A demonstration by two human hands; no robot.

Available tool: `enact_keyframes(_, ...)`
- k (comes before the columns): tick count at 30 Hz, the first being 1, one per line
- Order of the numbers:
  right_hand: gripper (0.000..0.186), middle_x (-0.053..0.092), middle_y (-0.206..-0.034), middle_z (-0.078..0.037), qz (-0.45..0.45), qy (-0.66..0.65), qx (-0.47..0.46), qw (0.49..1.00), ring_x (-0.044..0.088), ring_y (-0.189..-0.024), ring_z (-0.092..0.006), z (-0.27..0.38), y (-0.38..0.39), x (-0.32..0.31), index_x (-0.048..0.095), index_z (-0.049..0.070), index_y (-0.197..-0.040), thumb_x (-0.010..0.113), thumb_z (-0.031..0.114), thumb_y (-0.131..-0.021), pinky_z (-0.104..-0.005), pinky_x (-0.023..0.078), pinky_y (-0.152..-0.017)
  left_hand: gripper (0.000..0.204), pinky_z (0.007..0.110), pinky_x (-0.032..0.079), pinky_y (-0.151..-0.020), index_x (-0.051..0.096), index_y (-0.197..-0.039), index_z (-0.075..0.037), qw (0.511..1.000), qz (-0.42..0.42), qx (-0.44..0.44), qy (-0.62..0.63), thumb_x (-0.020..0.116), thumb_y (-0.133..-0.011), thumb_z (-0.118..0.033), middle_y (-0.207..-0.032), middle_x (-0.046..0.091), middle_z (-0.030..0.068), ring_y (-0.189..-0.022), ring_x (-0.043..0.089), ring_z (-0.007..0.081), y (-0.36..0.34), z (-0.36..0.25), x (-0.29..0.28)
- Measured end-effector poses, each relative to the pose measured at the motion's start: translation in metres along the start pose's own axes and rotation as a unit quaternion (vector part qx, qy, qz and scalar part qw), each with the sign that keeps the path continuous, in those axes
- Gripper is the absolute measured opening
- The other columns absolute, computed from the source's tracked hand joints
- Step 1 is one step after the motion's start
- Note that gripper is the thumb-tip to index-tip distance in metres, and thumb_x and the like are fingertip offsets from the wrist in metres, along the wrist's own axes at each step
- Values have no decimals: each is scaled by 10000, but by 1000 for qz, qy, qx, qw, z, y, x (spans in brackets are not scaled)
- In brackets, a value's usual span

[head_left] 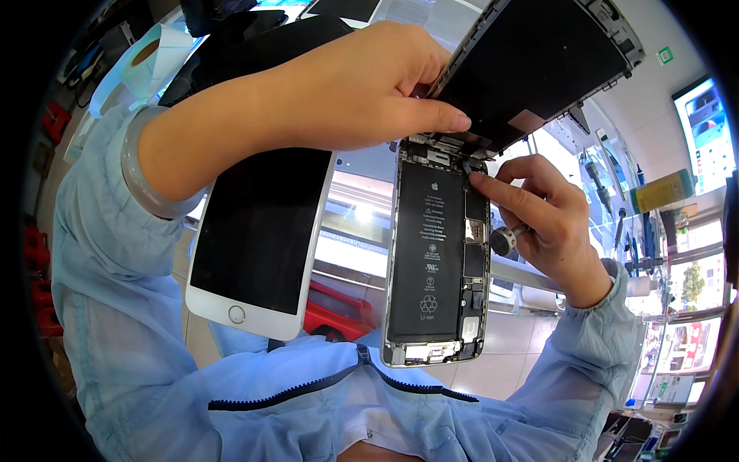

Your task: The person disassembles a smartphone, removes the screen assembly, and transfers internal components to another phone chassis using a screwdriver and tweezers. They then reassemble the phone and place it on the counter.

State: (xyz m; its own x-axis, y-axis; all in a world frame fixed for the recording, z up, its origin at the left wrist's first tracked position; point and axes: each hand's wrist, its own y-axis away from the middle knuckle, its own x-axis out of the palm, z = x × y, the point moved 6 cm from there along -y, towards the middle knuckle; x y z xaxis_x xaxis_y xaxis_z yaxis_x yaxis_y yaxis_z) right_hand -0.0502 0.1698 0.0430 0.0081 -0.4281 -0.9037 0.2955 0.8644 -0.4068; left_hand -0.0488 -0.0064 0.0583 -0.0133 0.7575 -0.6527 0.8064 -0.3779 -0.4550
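Observation:
An opened phone (pixel 427 262), its black battery exposed, lies upright in the middle. My left hand (pixel 385 85) grips its detached-edge screen panel (pixel 543 54), which is raised at the top, thumb on the black back. My right hand (pixel 550 223) holds a small round-capped metal tool (pixel 504 240), likely a screwdriver, with its index fingertip at a small dark part (pixel 468 168) near the phone's top connectors. A white phone (pixel 254 246) with a dark screen lies to the left, below my left forearm. The tool's tip is hidden.
A work bench (pixel 354 246) spans behind both phones, with a black object (pixel 231 46), a tape roll (pixel 150 58), hand tools (pixel 596 181) and a yellow bottle (pixel 662 192). A red stool (pixel 331 312) is below. A lit monitor (pixel 704 123) stands at right.

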Motion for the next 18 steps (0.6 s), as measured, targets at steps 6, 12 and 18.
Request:
enact_keyframes(6, 468, 554, -849, -55, 4, 6, -4, 1000, 486, -522, -97, 0, 1, 2, 682, 67, -1042, 595, -140, -632, -239, 381, -441, 445, 253, 241, -407, 476, -522, -56, 1000, -5, -6, 19, 719, -803, -300, -458, 367, -4, -425, 330, 88, 1, 1, 2)
enact_keyframes(12, 472, 554, -851, -53, 9, 9, 1, 1000, 481, -515, -97, 1, 1, 2, 682, 71, -1047, 601, -136, -630, -240, 380, -439, 435, 254, 244, -407, 491, -527, -51, 1000, 5, -2, -6, 715, -806, -297, -457, 376, -2, -426, 334, 88, 1, 0, 0)
enact_keyframes(18, 488, 553, -867, -58, 3, -4, -1, 1000, 482, -523, -97, 0, 4, 3, 686, 66, -1037, 579, -159, -618, -237, 377, -441, 436, 252, 248, -407, 491, -526, -46, 999, -24, 29, 22, 711, -809, -293, -455, 385, 3, -423, 340, 88, 1, 2, 6)
